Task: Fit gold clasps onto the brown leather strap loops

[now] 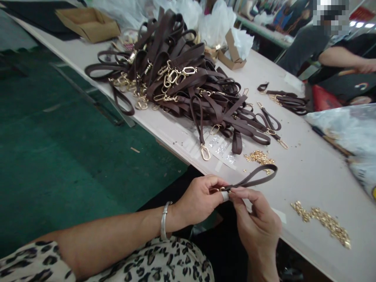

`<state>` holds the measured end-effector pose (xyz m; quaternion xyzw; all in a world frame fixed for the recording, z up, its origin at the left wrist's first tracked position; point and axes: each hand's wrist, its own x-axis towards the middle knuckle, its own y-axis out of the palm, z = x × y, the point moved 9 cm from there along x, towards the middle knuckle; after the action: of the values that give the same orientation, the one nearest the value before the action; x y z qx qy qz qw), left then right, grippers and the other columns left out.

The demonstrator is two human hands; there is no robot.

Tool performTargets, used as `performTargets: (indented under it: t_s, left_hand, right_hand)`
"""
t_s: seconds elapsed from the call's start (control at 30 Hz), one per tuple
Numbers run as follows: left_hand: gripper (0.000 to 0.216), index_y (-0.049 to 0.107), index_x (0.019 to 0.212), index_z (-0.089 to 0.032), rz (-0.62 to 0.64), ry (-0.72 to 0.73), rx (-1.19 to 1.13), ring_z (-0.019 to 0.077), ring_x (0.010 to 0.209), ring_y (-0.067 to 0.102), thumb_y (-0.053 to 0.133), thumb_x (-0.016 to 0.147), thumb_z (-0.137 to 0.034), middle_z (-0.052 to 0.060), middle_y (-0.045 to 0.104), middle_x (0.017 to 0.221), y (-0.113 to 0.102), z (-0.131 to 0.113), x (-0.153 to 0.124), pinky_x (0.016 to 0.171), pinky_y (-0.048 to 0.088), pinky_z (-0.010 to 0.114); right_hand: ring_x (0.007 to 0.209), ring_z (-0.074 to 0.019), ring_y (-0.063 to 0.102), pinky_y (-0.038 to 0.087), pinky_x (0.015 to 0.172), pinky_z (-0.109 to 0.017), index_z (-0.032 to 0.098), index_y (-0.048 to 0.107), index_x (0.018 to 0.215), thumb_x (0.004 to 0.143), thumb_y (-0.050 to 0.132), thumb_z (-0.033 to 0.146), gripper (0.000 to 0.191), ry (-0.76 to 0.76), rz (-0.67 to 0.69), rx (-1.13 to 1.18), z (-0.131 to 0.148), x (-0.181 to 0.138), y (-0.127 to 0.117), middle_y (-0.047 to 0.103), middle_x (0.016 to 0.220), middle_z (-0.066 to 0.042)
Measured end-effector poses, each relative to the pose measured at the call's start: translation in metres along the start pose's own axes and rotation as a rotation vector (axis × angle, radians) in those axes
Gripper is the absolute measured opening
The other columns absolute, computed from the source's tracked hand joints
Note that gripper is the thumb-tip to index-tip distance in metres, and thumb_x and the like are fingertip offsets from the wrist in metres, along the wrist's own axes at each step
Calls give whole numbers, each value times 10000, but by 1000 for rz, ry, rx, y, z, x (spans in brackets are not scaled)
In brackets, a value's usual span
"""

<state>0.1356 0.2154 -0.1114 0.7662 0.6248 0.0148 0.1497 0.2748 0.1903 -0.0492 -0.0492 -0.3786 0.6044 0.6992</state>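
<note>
Near the table's front edge, a dark brown leather strap (260,179) forms a loop that points away to the right. My left hand (198,201) is closed on the end of this strap, where a bit of gold metal shows between the fingers. Pinched at the same end, close to the left fingertips, is my right hand (255,217); any small part between its thumb and finger is hidden. Just beyond the strap lies a pile of small gold fittings (261,157). A second scatter of gold fittings (326,221) is to the right of my right hand.
A large heap of brown straps (176,78) with gold rings covers the middle of the table (317,172). Cardboard boxes (88,25) and clear plastic bags (216,23) stand behind. More straps (290,101) lie at right, near another person's arm (343,58).
</note>
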Motion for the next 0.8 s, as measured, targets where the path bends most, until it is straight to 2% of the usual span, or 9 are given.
performTargets:
  t_s: [0.2, 0.37, 0.5, 0.63, 0.73, 0.8]
  left_hand:
    - [177, 740, 959, -121, -8, 53, 104, 174, 798, 643, 680, 811, -199, 57, 723, 888, -2, -3, -3, 740, 502, 282]
    - [162, 750, 971, -116, -23, 234, 295, 163, 802, 639, 661, 837, -137, 57, 710, 875, -3, -22, -9, 732, 487, 258]
    - [177, 745, 953, -95, -4, 384, 390, 152, 778, 624, 614, 842, -56, 58, 694, 831, 2, -40, -15, 728, 478, 248]
    - [205, 737, 966, -53, 21, 503, 444, 160, 793, 632, 576, 844, -16, 91, 696, 846, 6, -51, -20, 747, 487, 252]
    - [196, 738, 967, -53, 52, 519, 459, 158, 786, 645, 586, 848, -24, 93, 705, 843, 11, -50, -20, 743, 500, 242]
    - [213, 736, 1009, -65, 87, 516, 474, 158, 795, 660, 586, 860, -41, 96, 723, 871, 17, -48, -21, 745, 513, 237]
  right_hand:
    - [805, -90, 696, 536, 770, -173, 252, 677, 897, 876, 710, 181, 81, 3, 27, 25, 0, -1, -1, 743, 904, 48]
    - [765, -109, 681, 544, 731, -214, 235, 673, 890, 864, 716, 164, 87, 4, -34, 37, -3, -7, 0, 733, 895, 20]
    - [832, -149, 673, 554, 762, -273, 212, 651, 872, 829, 739, 165, 109, 23, -135, 126, -6, -11, -3, 698, 889, -17]
    - [810, -148, 679, 576, 717, -265, 208, 596, 891, 780, 784, 227, 219, 227, -173, 285, -20, -11, -4, 661, 872, -16]
    - [745, -160, 715, 590, 655, -259, 204, 581, 991, 736, 823, 290, 362, 435, -173, 352, -32, -17, 0, 722, 896, -42]
    - [779, -187, 740, 603, 671, -272, 203, 582, 1069, 728, 829, 333, 441, 519, -195, 393, -37, -25, 4, 757, 930, -71]
